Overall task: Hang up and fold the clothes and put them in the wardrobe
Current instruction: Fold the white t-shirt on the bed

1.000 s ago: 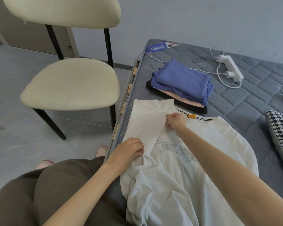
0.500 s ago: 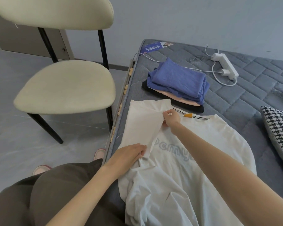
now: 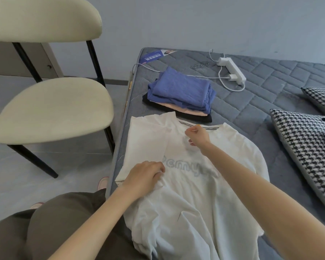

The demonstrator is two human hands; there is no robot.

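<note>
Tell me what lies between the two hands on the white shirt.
Head view: between the left hand and the right hand lies only the white shirt: the edge of its folded-in sleeve and the start of its pale lettering.

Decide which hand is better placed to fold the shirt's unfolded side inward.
Probably the right. The right hand is by the collar, beside the unfolded side of the shirt; the left hand holds the folded edge.

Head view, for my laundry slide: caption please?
Left hand and right hand fold a white T-shirt on a grey mattress beside folded clothes.
</note>
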